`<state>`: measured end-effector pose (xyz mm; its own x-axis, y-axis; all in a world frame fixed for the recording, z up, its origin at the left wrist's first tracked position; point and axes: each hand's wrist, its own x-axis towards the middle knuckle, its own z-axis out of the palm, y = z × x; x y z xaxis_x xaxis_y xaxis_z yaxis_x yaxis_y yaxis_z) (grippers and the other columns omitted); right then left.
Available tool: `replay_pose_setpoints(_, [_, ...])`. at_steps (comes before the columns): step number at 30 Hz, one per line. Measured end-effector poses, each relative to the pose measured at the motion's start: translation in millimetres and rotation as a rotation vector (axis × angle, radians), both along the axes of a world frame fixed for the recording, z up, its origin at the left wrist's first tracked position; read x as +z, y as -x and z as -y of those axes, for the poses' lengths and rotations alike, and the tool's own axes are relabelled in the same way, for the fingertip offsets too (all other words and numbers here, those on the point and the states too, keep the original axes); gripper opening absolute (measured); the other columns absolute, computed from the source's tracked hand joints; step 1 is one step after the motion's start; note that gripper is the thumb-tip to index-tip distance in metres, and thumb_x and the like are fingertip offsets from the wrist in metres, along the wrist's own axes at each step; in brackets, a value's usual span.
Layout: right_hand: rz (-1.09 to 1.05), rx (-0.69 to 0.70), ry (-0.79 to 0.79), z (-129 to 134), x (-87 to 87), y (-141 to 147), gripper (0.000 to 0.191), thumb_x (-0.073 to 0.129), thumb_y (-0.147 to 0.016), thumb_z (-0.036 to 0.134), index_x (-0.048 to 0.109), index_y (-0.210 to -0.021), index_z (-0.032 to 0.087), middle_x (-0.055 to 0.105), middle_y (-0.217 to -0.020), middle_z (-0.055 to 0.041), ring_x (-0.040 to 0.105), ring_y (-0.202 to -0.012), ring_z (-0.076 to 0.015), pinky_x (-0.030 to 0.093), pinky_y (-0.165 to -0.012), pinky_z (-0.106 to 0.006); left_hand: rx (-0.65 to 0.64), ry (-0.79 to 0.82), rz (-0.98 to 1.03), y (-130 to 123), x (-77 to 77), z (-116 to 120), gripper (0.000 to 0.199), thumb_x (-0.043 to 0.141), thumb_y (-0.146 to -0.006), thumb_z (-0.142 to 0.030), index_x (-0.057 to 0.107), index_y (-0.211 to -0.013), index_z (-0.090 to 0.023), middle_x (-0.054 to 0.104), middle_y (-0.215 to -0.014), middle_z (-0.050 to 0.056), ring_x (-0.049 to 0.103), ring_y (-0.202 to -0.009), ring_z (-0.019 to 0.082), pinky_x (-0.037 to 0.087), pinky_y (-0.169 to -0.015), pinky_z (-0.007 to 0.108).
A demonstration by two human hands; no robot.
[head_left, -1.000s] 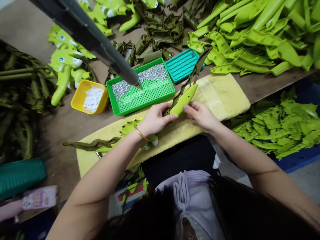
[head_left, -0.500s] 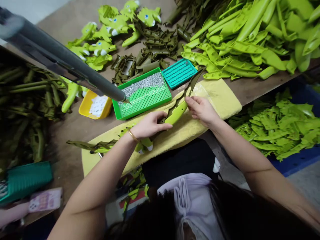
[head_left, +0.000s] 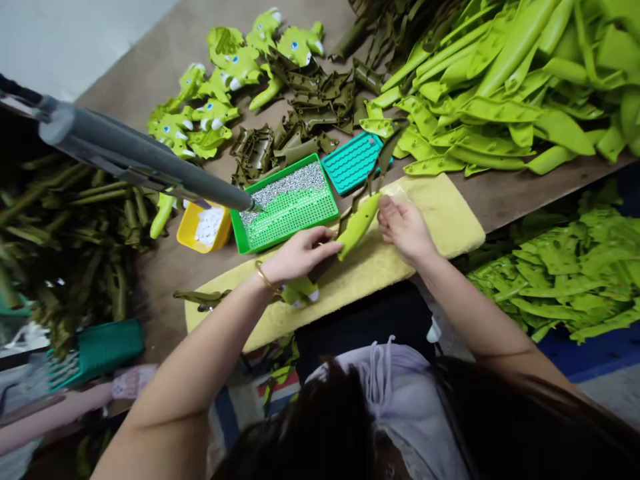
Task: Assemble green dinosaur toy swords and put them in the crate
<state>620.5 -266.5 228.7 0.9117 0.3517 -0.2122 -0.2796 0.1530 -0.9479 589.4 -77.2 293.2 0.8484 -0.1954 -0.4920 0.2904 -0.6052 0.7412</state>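
My left hand (head_left: 304, 256), with a gold bangle at the wrist, grips the lower end of a curved lime-green plastic shell (head_left: 359, 225) between thumb and fingers. Behind that shell runs a long, thin dark olive plastic part (head_left: 383, 161), pointing up to the right and partly blurred. Fingers curled, my right hand (head_left: 406, 230) pinches the shell's upper right end. Under my left wrist, a lime-green toy piece with white tips (head_left: 300, 292) lies mostly hidden on the yellow padded cloth (head_left: 445, 213).
A grey power screwdriver (head_left: 165, 163) slants over a green tray (head_left: 287, 230) of small screws. Beside it stand a yellow box (head_left: 193, 230) of white bits and a teal tray (head_left: 350, 163). Olive parts (head_left: 320, 100), lime-green shells (head_left: 500, 100) and toy pieces with eyes (head_left: 237, 67) are piled behind.
The lime-green shell has tilted steeper, its lower end swinging down between my hands. My right fingertips have shifted slightly along its edge. The whole view has turned a little.
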Motion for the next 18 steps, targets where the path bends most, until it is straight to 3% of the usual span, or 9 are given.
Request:
replay_pose_setpoints(4, [-0.008, 0.216, 0.159, -17, -5.2, 31, 0.051, 0.059, -0.076, 0.069, 0.055, -0.071, 0.019, 0.051, -0.062, 0.0039, 0.044, -0.057, -0.0080, 0.032, -0.055, -0.024, 0.086, -0.032, 0.032, 1, 3.6, -12, 0.048, 0.057, -0.080, -0.064, 0.058, -0.081, -0.017, 0.049, -0.070, -0.002, 0.042, -0.064, 0.011, 0.034, -0.056, 0.023])
replay_pose_setpoints(9, [0.005, 0.035, 0.186, -40, -8.8, 59, 0.039, 0.056, -0.083, 0.056, 0.052, -0.072, 0.019, 0.052, -0.061, 0.0044, 0.044, -0.056, -0.0078, 0.030, -0.054, -0.024, 0.164, -0.004, -0.007, 4, -8.0, 2, 0.051, 0.063, -0.074, -0.066, 0.062, -0.087, -0.017, 0.055, -0.075, -0.001, 0.046, -0.066, 0.012, 0.036, -0.056, 0.022])
replay_pose_setpoints(13, [-0.012, -0.048, 0.073, -50, -22.3, 65, 0.032, 0.059, -0.083, 0.047, 0.051, -0.070, 0.019, 0.051, -0.059, 0.0047, 0.043, -0.054, -0.0077, 0.031, -0.053, -0.024, 0.217, 0.033, -0.048, 12, -13.9, 12, 0.049, 0.069, -0.068, -0.063, 0.058, -0.078, -0.016, 0.050, -0.066, -0.003, 0.042, -0.058, 0.010, 0.033, -0.052, 0.022])
replay_pose_setpoints(16, [-0.021, -0.053, 0.062, -42, -27.2, 74, 0.032, 0.057, -0.084, 0.047, 0.053, -0.073, 0.018, 0.055, -0.062, 0.0031, 0.047, -0.057, -0.0088, 0.035, -0.056, -0.024, 0.154, -0.006, -0.006, 15, -14.9, 10, 0.044, 0.067, -0.070, -0.059, 0.058, -0.076, -0.016, 0.049, -0.064, -0.003, 0.042, -0.057, 0.010, 0.032, -0.052, 0.023])
replay_pose_setpoints(18, [0.042, 0.131, 0.146, -26, -17.1, 79, 0.032, 0.053, -0.087, 0.046, 0.058, -0.075, 0.016, 0.057, -0.064, 0.0020, 0.049, -0.059, -0.0095, 0.037, -0.059, -0.025, 0.038, -0.104, 0.050, 18, -16.6, 3, 0.042, 0.063, -0.074, -0.058, 0.061, -0.075, -0.016, 0.052, -0.065, -0.002, 0.044, -0.059, 0.012, 0.034, -0.054, 0.024])
